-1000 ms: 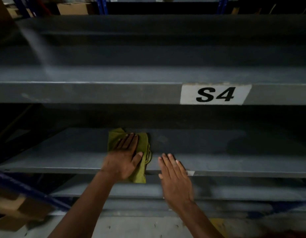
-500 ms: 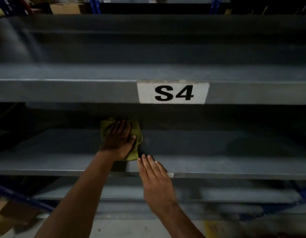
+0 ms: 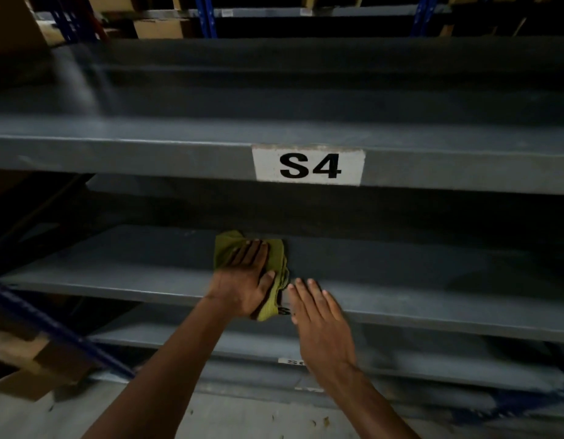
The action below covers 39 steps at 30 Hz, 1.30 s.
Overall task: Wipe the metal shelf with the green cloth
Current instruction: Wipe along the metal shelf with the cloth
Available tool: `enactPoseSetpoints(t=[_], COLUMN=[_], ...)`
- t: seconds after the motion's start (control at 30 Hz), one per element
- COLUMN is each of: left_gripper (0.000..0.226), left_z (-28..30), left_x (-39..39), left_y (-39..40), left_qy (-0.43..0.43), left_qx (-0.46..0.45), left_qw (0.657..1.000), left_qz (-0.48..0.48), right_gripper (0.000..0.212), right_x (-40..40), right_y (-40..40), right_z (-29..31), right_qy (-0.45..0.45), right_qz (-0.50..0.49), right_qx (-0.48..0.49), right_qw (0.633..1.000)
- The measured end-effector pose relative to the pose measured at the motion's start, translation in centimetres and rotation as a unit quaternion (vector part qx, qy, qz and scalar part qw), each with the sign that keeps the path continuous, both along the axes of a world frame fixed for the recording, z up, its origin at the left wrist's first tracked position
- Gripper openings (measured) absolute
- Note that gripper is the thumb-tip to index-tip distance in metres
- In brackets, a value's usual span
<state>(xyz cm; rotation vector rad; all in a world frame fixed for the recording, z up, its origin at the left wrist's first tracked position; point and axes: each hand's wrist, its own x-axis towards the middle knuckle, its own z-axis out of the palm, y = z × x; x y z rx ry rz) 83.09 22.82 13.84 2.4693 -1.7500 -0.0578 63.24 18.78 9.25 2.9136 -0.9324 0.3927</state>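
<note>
A crumpled green cloth [image 3: 225, 248] lies on the grey metal shelf [image 3: 417, 280], its near corner hanging over the shelf's front lip. My left hand [image 3: 244, 280] presses flat on the cloth with fingers together, covering its middle. My right hand [image 3: 318, 318] rests flat and empty on the shelf's front edge just right of the cloth, fingers spread slightly and pointing away from me.
The shelf above carries a white label reading S4 [image 3: 308, 166] on its front beam. A lower shelf [image 3: 432, 359] sits beneath. A blue rack beam [image 3: 52, 327] slants at lower left beside cardboard boxes [image 3: 27, 365]. More boxes stand on the top level.
My left hand has pulled the cloth back toward the shelf's front edge, so a corner now hangs over the lip. My right hand stays on the front edge next to it.
</note>
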Motion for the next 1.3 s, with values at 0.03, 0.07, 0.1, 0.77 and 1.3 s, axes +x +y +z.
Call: enactPoseSetpoints(t=[0.03, 0.07, 0.1, 0.77, 1.3], left_gripper=[0.086, 0.085, 0.085, 0.094, 0.077], left_z=[-0.1, -0.1, -0.3, 0.4, 0.9], left_x=[-0.3, -0.5, -0.5, -1.3, -5.5], left_y=[0.5, 0.9, 1.1, -4.5, -2.3], left_qy=[0.004, 0.003, 0.000, 0.021, 0.011], left_qx=[0.004, 0.005, 0.006, 0.007, 0.014], left_qw=[1.000, 1.000, 1.000, 1.000, 0.999], left_qz=[0.003, 0.005, 0.007, -0.011, -0.029], right_gripper=[0.054, 0.053, 0.053, 0.062, 0.061], right_x=[-0.3, -0.4, -0.4, -0.6, -5.0], right_y=[-0.1, -0.1, -0.1, 0.1, -1.9], right_z=[0.1, 0.2, 0.3, 0.8, 1.1], right_qy=[-0.004, -0.009, -0.014, 0.032, 0.043], right_qz=[-0.004, -0.004, -0.004, -0.001, -0.095], right_qx=[0.007, 0.015, 0.022, 0.000, 0.031], right_qw=[1.000, 1.000, 1.000, 0.999, 0.994])
